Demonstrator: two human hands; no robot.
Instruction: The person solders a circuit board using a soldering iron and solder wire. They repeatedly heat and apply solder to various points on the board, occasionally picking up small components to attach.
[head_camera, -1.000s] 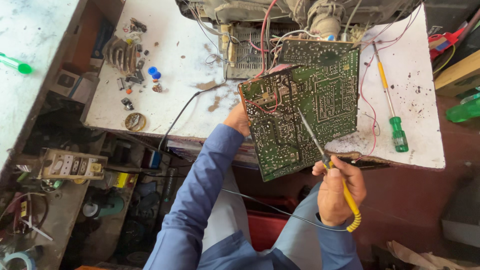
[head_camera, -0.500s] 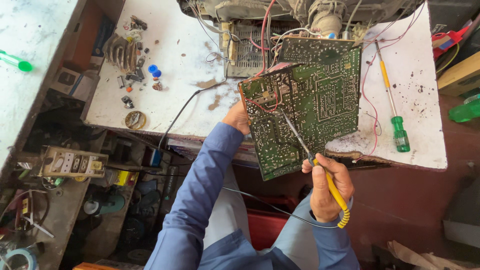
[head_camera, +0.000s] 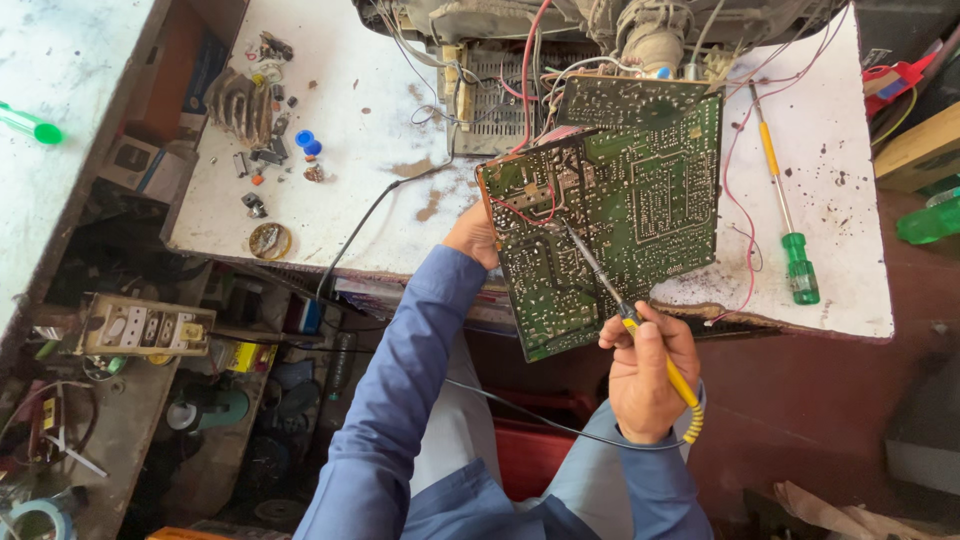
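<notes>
The right hand (head_camera: 648, 375) grips a soldering iron (head_camera: 640, 330); its shaft runs up-left from the fingers onto the board (head_camera: 620, 200). The left hand (head_camera: 472, 235) clasps the board's left edge.

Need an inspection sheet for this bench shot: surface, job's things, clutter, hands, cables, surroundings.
Surface: white worktop, stained, front edge chipped.
Job's things: green circuit board tilted up, solder side showing; yellow-handled soldering iron, tip on the board.
Clutter: green-handled screwdriver, blue caps, small parts, round tin.
Hands: left hand grips the board's left edge; right hand holds the iron.
Cables: red wires from board to open chassis; black lead over the edge.
Surroundings: switch panel and tools on a lower shelf.
</notes>
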